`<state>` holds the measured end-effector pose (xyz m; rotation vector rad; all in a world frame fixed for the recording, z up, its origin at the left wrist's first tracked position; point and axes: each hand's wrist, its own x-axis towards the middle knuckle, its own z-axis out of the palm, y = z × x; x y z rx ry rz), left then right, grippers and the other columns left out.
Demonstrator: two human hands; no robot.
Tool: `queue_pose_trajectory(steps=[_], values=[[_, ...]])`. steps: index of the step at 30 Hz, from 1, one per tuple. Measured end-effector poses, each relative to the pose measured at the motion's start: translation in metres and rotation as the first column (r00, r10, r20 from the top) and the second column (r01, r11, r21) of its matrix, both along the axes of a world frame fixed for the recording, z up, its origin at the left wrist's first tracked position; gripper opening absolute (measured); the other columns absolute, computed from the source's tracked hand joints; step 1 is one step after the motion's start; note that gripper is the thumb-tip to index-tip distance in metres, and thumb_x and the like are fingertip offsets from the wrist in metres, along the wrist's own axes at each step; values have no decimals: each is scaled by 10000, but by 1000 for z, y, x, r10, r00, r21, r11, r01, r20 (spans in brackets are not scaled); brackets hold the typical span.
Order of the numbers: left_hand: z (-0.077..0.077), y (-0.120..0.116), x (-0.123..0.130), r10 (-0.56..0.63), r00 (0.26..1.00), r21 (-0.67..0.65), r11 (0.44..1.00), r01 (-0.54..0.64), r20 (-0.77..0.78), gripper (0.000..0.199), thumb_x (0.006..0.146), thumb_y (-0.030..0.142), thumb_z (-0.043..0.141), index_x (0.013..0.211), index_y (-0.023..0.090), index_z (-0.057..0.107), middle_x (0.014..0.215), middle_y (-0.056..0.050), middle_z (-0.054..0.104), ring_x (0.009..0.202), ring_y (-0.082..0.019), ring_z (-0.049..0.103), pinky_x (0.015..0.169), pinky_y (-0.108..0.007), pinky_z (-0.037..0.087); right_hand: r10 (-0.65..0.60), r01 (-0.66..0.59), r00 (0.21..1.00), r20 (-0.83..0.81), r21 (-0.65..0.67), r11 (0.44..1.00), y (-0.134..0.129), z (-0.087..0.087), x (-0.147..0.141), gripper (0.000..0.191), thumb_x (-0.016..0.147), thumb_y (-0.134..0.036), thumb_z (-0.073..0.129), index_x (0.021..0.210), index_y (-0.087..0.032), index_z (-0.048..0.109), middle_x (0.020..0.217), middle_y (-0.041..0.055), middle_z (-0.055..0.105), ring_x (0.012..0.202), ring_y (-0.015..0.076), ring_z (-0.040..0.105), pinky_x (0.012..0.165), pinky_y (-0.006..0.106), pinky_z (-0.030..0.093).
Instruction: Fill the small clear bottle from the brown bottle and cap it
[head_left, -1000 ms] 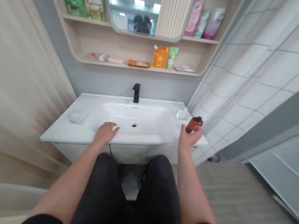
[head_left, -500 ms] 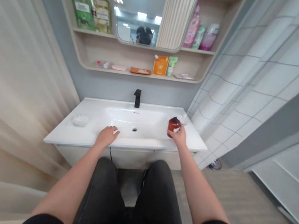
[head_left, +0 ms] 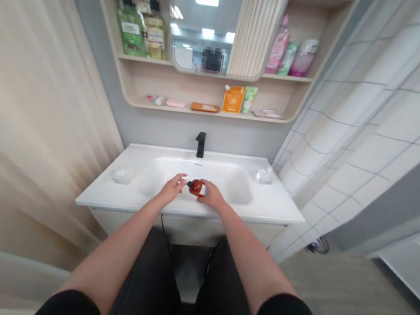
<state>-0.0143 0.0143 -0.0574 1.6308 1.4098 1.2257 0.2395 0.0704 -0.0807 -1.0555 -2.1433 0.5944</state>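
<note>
Over the white sink basin [head_left: 239, 185], my right hand [head_left: 212, 194] is wrapped round an amber bottle [head_left: 196, 187] with a black cap and a white label. The bottle lies tilted on its side, its cap pointing left. Just left of the cap is my left hand [head_left: 173, 188], fingers stretched out and apart; whether a fingertip touches the cap I cannot tell. Behind the hands a black faucet [head_left: 201, 144] stands at the back of the basin.
Crumpled clear plastic [head_left: 264, 175] lies on the counter's right, and a whitish crumpled piece [head_left: 122, 175] on its left. Above hangs a mirror cabinet [head_left: 208, 115] whose shelves hold bottles, an orange pouch [head_left: 233, 99] and small packs. Curtains [head_left: 41, 127] flank the left side.
My right hand has brought the amber bottle left from the basin's right side and tipped it from upright onto its side. My left hand has moved right, off the basin's front edge, towards the cap.
</note>
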Motion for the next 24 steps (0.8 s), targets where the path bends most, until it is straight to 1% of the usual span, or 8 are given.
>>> queue_pose_trajectory(steps=[2, 5, 11, 14, 16, 18, 21, 24], values=[[-4, 5, 14, -30, 999, -32, 999, 30, 26, 449, 945, 473, 650, 1319, 227, 682, 1044, -49, 732, 657, -142, 623, 659, -302, 510, -29, 29, 999, 17, -4, 1000, 0, -6, -3, 922, 633, -136, 928, 1504, -216, 635, 1485, 149, 693, 1350, 363, 664, 1203, 533, 490], [-12, 8, 21, -40, 999, -60, 997, 41, 21, 383, 911, 424, 688, 1224, 204, 700, 963, -34, 719, 626, -137, 595, 628, -293, 486, -36, 34, 997, 72, 24, 999, -3, -9, -3, 935, 664, -138, 940, 1535, -204, 606, 1487, 159, 682, 1364, 356, 644, 1212, 516, 480], [-15, 4, 17, -18, 983, -15, 1000, 15, -185, 234, 1005, 374, 573, 1124, 204, 681, 813, -24, 711, 697, -195, 642, 767, -337, 507, -56, 40, 984, 167, 97, 995, -12, -2, -5, 948, 734, -170, 944, 1593, -241, 549, 1470, 151, 659, 1362, 341, 611, 1189, 496, 486], [-12, 2, 21, 62, 944, -7, 998, -68, -325, 345, 1075, 462, 479, 938, 222, 685, 827, -76, 732, 826, -248, 693, 856, -368, 508, -59, 32, 978, 202, 132, 991, -15, 2, -8, 942, 742, -175, 945, 1592, -263, 548, 1461, 140, 652, 1363, 335, 596, 1186, 488, 482], [-10, 2, 23, 101, 929, -16, 993, -114, -356, 451, 1093, 521, 429, 850, 233, 677, 842, -103, 743, 902, -277, 710, 892, -381, 506, -59, 29, 975, 213, 142, 989, -17, 4, -8, 930, 751, -177, 939, 1590, -269, 548, 1462, 136, 647, 1367, 332, 589, 1184, 483, 480], [-8, 2, 23, 102, 949, -38, 992, -119, -299, 423, 1079, 519, 448, 862, 236, 675, 851, -95, 741, 895, -272, 705, 879, -377, 509, -57, 29, 977, 207, 136, 990, -17, 5, -8, 922, 761, -173, 927, 1592, -273, 541, 1460, 130, 647, 1365, 326, 589, 1184, 479, 478], [-7, 3, 17, 64, 994, -36, 997, -68, -93, 203, 970, 422, 609, 1017, 232, 665, 930, -46, 738, 805, -208, 667, 821, -336, 514, -41, 22, 981, 189, 101, 995, -16, 5, -7, 923, 761, -165, 920, 1594, -273, 537, 1454, 129, 651, 1354, 323, 597, 1182, 483, 477], [-7, 4, 13, 30, 999, -12, 999, -29, 23, 258, 874, 383, 702, 1074, 228, 652, 985, -25, 730, 760, -171, 632, 782, -312, 506, -28, 15, 983, 180, 74, 997, -15, 5, -7, 916, 757, -159, 921, 1589, -251, 547, 1453, 145, 653, 1350, 332, 599, 1185, 494, 476]])
